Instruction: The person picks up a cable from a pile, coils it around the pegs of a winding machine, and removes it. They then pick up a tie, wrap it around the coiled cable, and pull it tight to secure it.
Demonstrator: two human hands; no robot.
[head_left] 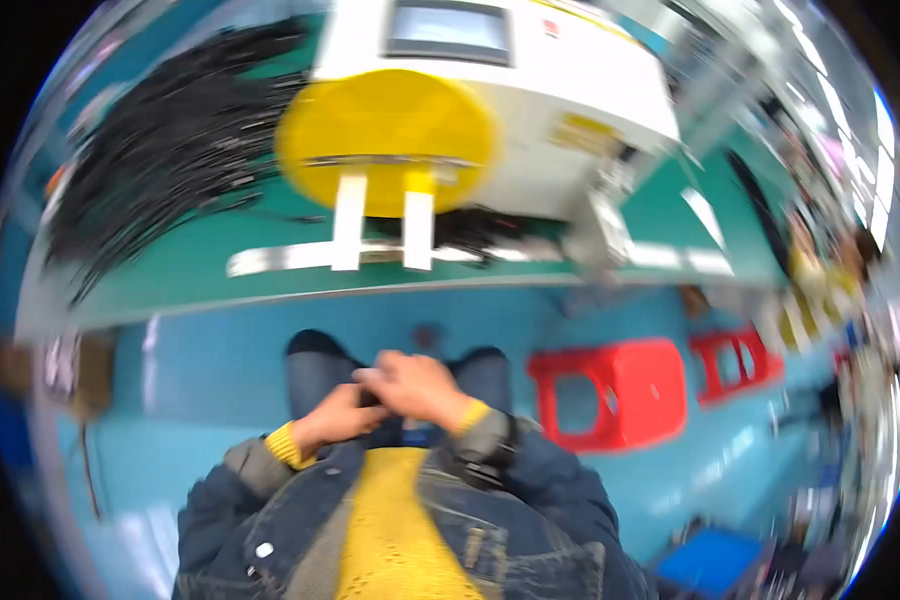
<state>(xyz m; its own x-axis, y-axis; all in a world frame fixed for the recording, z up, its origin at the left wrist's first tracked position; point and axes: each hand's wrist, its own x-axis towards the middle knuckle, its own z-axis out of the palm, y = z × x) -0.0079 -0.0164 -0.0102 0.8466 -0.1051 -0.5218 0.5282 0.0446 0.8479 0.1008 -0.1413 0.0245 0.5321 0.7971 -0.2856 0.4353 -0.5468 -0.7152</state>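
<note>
My left hand (336, 414) and my right hand (422, 386) meet in front of my body, above my lap and short of the bench. The fingers of both are closed in against each other, the right partly over the left. Whatever may be between them is hidden, and the picture is smeared by motion. Beyond them, on the green bench top (180, 270), stands a white machine (530, 130) with a small screen. A round yellow plate (390, 125) is on its front, with two white upright pieces (349, 220) below it.
A big heap of black cables (170, 150) covers the bench's left part. Red plastic stools (650, 395) stand on the blue floor to my right. Another person (820, 290) in yellow is at the far right. A blue-topped box (712, 560) lies lower right.
</note>
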